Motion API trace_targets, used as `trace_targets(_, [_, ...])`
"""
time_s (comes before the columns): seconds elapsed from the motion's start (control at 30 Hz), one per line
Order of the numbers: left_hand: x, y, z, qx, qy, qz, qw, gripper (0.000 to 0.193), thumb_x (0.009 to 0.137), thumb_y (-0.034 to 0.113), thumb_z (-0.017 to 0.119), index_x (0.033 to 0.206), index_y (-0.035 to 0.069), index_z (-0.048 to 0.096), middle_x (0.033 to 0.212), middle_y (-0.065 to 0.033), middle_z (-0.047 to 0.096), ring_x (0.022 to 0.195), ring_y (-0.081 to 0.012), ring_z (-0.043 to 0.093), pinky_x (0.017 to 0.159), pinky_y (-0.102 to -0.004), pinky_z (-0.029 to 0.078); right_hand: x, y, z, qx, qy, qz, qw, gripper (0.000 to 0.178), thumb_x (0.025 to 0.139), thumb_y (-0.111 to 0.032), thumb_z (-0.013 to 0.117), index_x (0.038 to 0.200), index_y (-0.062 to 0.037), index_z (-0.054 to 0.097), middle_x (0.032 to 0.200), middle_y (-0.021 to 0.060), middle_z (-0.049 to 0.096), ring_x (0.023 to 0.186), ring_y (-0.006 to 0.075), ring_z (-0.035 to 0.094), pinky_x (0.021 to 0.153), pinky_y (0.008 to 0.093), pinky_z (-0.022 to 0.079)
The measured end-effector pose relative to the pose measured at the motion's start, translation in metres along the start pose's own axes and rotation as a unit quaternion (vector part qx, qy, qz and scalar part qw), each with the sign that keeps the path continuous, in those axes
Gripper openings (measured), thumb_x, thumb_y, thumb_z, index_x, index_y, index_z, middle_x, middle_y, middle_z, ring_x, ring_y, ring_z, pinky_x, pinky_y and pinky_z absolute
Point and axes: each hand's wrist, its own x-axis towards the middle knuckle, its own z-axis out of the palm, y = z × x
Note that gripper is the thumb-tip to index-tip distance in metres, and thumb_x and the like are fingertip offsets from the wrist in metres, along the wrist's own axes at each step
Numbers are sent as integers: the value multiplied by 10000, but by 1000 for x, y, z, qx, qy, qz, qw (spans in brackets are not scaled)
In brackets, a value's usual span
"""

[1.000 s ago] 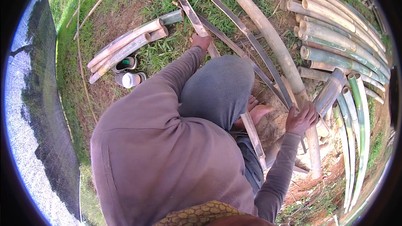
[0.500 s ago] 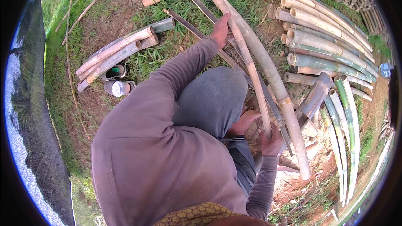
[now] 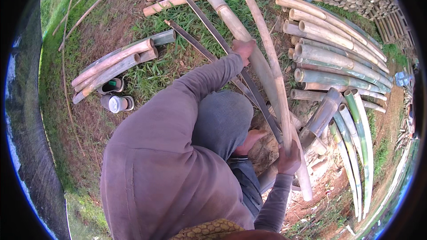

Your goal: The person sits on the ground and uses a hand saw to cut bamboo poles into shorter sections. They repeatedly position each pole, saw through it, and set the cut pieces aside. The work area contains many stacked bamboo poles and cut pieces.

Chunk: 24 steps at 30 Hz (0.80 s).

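Note:
My left hand [image 3: 243, 52] is closed around the upper part of a thick, pale bamboo pole [image 3: 229, 13], which slants down to the right. My right hand [image 3: 289, 162] grips the lower end of a slimmer tan bamboo pole [image 3: 267, 44]. This slim pole crosses over the thick one near its lower end, while its top stands free at the far side. Beside my left hand and forearm runs a long, narrow dark slat [image 3: 200, 14], its lower end close to my right hand. A second narrow strip [image 3: 189, 38] passes under my left forearm.
Several cut bamboo poles [image 3: 338, 58] lie side by side at right, with green ones [image 3: 360, 129] nearer. A short, wide bamboo piece [image 3: 326, 112] leans beside the work. Bamboo lengths [image 3: 115, 62] and shoes with a white-lidded cup [image 3: 118, 104] are left. My bare foot [image 3: 252, 141] is below.
My left hand has let go of the slim pole and moved down onto the thick pole. The slim pole has swung right in my right hand. The thick pole's lower end has shifted left.

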Motion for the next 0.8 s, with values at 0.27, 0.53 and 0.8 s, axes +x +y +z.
trace_targets(0.27, [72,35,-2,-108,45,99,988,705,924,146,826,1414,20,335,1301,-226,614,1114,-350,692,916,-517,610,87,-46,3,9,-6,-52,999,611,823,-246,892,1370,-86,669,1026,198,713,893,413,715,738,510,568])
trace_targets(0.53, [87,21,-27,-237,-110,112,959,344,1093,248,522,1346,17,546,1241,-175,681,1077,-375,714,945,-569,611,157,-86,44,-72,-2,-77,994,573,794,-337,912,1300,-190,684,982,138,689,867,393,725,711,518,576])
trace_targets(0.8, [87,8,-31,-243,-110,65,962,427,1116,286,417,1363,-28,568,1376,-203,656,1275,-382,633,1149,-566,481,122,-50,59,-55,12,-40,998,605,737,-359,930,1268,-202,689,984,107,676,885,362,717,720,498,584])
